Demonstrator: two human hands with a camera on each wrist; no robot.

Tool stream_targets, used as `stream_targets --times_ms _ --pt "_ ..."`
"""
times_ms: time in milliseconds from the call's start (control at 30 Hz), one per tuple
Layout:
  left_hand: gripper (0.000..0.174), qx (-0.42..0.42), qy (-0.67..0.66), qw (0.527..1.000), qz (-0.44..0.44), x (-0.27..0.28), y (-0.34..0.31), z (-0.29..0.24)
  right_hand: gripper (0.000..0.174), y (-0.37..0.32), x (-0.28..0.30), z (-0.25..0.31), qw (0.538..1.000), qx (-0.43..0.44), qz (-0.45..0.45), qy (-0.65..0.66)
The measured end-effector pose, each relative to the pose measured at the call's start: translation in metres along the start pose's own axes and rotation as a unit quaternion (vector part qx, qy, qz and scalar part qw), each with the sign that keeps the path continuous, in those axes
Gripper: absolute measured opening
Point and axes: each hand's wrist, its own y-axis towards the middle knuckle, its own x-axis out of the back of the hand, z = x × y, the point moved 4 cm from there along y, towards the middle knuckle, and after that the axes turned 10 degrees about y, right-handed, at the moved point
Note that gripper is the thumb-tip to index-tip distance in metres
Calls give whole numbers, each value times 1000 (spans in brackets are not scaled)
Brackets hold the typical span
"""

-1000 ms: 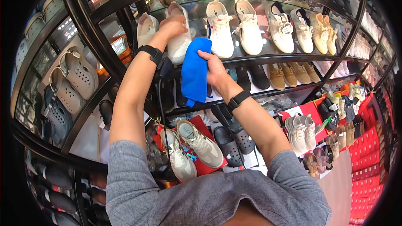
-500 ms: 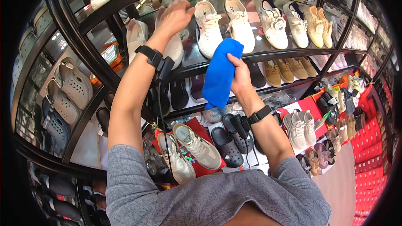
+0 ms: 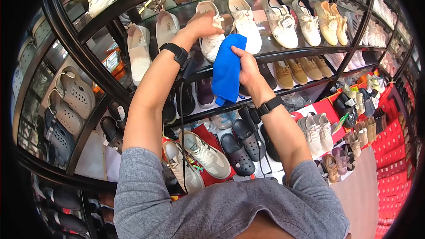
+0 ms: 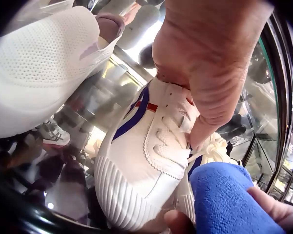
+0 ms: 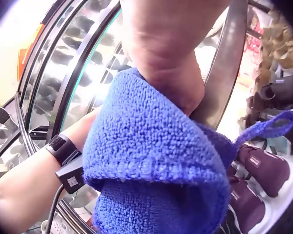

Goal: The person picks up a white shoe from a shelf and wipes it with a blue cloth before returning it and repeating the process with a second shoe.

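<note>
My left hand grips a white lace-up sneaker at its opening. In the left wrist view, the thumb lies by the laces and the other fingers go out of sight behind the tongue; blue and red stripes mark the sneaker's side. My right hand holds a folded blue terry cloth, thumb on top, just right of that sneaker's toe. A hanging loop shows on the cloth in the right wrist view. The matching sneaker stands to the right on the same glass shelf.
White slip-on shoes stand left of the sneaker, and cream shoes farther right. A black shelf edge runs in front. Brown shoes line the shelf below; dark clogs and grey-white sneakers sit lower, near my body.
My left hand has left the white slip-on, moved right and taken hold of the laced sneaker. The right hand has shifted rightward with the cloth, then slightly back left.
</note>
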Motion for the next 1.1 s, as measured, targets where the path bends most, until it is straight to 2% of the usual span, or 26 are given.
stream_targets --times_ms 100,300,400,467,533,600,667,733,800,833,867,933,1000,1067,1100 --pt "71 23 -36 999 21 3 -5 3 24 1 6 -2 1000 -3 5 13" --pt "70 -35 -33 999 9 27 -28 1 23 -10 15 -4 1000 1 9 22" --pt "67 -48 -41 998 -17 34 -44 0 23 -17 20 -3 999 8 15 29" --pt "62 -33 -37 996 -69 48 -63 -7 23 -26 21 -1 999 16 16 31" --pt "64 -52 -29 995 -77 55 -75 -14 25 -47 16 10 992 121 24 1" --pt "66 -12 -121 980 -156 74 -122 -30 29 -70 19 16 980 186 -21 -62" --pt "67 3 -194 968 -161 65 -152 -41 29 -87 24 15 970 237 -44 -36" --pt "69 -10 -179 961 -211 58 -182 -63 30 -99 31 6 974 221 -48 -15" --pt "69 -17 -190 949 -249 45 -202 -73 28 -112 40 -1 961 257 -102 -24" --pt "70 5 -224 948 -225 37 -210 -75 26 -115 47 -4 961 254 -104 -25" --pt "69 30 -244 959 -143 30 -217 -76 26 -116 55 -6 962 251 -108 -26" --pt "69 18 -267 962 -64 26 -229 -81 24 -119 69 -8 955 262 -137 -40" --pt "66 28 -261 963 -54 18 -238 -81 25 -121 78 -14 956 259 -134 -40" --pt "63 51 -256 965 -28 13 -244 -79 26 -123 89 -21 943 275 -150 -110" --pt "60 53 -264 963 -30 6 -245 -76 30 -127 87 -23 945 257 -145 -139"
